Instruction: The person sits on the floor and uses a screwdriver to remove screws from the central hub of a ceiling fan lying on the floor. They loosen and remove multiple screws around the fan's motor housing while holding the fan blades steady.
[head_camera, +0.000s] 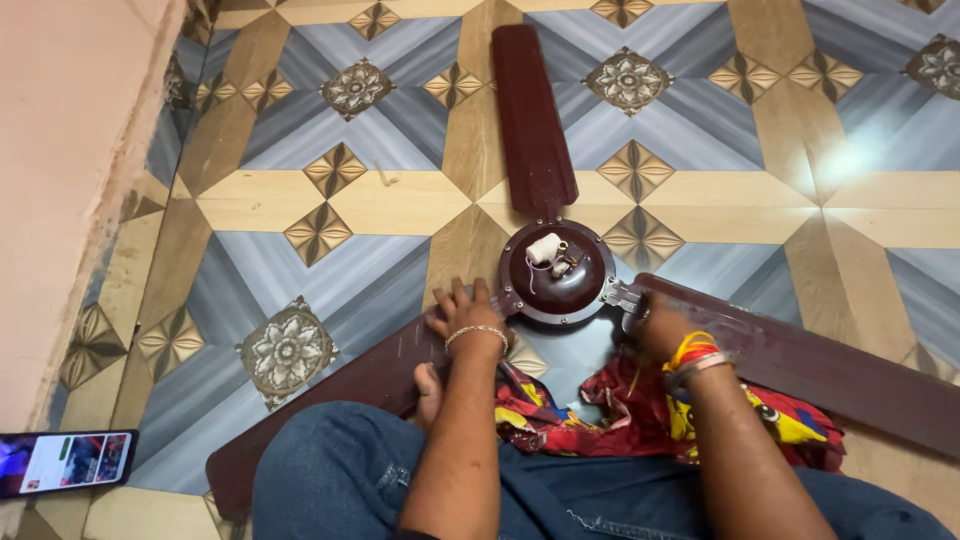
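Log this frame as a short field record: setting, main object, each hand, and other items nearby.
setting: patterned tile floor, pink wall at left
main object: dark red ceiling fan lying flat on the floor, three blades, wiring exposed at the hub
left hand: flat on the near-left blade, next to the hub
right hand: at the metal bracket joining the right blade to the hub; grip hidden
other items: colourful cloth under the forearms, phone with lit screen by the wall

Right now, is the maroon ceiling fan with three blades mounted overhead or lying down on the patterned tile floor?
Lying down. The maroon ceiling fan rests flat on the patterned tile floor, blades spread, the left hand pressing one blade.
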